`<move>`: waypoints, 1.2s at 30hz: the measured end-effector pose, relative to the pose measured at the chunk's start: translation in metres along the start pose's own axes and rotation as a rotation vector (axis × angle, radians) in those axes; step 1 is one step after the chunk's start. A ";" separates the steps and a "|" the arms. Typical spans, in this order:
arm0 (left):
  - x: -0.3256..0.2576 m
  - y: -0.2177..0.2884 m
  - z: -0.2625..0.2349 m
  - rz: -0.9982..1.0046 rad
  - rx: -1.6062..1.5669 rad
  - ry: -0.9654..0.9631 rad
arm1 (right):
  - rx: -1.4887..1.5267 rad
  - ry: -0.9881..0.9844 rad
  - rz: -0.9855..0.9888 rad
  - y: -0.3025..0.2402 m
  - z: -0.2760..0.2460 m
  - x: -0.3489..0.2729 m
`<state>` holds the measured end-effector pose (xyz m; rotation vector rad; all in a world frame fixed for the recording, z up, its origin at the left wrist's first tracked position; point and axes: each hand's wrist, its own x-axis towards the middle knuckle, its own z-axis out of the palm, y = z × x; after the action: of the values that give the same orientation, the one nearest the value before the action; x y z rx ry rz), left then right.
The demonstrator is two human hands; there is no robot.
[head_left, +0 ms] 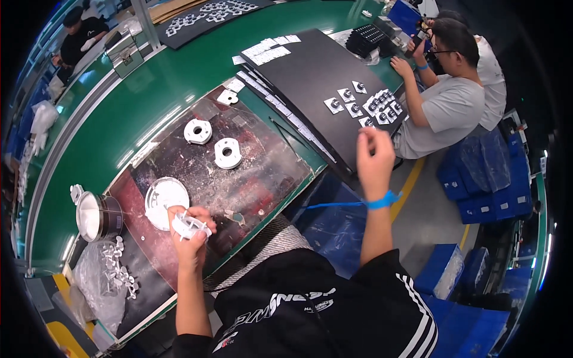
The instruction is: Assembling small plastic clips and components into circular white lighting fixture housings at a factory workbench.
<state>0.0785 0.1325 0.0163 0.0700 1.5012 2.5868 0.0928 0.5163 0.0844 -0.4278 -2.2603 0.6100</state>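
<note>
My left hand [190, 230] is closed around a white plastic ring-shaped part [190, 225], held over the near side of the worn work board [268, 173]. Just beyond it lies a round white dish [167, 200] with something white in it. Raised at the right, my right hand [376, 156] has its fingers curled together; whatever they hold, if anything, is hidden. It is nearest to the small white pieces with black centres [383, 102] on a black sheet [316, 71]. A blue wrist strap [385, 200] with a cord circles my right wrist. Two white flanged rings [227, 153] lie on the board.
A round tin [98, 216] with white contents stands at the left. Below it are a clear plastic bag [98, 280] and several small white parts [119, 268]. A person in a grey shirt [447, 101] sits at the far right. Blue bins [486, 179] stand on the right.
</note>
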 end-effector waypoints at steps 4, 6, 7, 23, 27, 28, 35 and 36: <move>0.017 0.011 0.001 -0.184 0.073 -0.155 | -0.226 -0.034 0.105 0.086 0.012 0.030; 0.023 0.010 -0.015 -0.215 0.061 -0.158 | -0.214 -0.159 0.057 0.096 0.031 0.043; 0.025 0.009 -0.016 -0.196 0.018 -0.175 | -0.228 -0.126 0.000 0.101 0.037 0.045; 0.061 0.069 -0.075 0.054 -0.152 0.024 | 1.048 -0.675 0.128 -0.114 0.112 -0.039; 0.054 0.074 -0.090 0.091 -0.292 0.113 | 1.234 -0.931 0.003 -0.202 0.154 -0.049; 0.055 0.073 -0.098 0.104 -0.290 0.123 | 1.245 -0.920 -0.090 -0.220 0.168 -0.054; 0.053 0.069 -0.103 0.136 -0.245 0.128 | 0.978 -0.748 -0.701 -0.277 0.209 -0.080; 0.052 0.071 -0.103 0.149 -0.232 0.100 | 0.998 -0.749 -0.656 -0.277 0.208 -0.083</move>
<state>0.0077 0.0170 0.0248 0.0271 1.2584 2.9050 -0.0375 0.1853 0.0601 1.1379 -2.1547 1.5444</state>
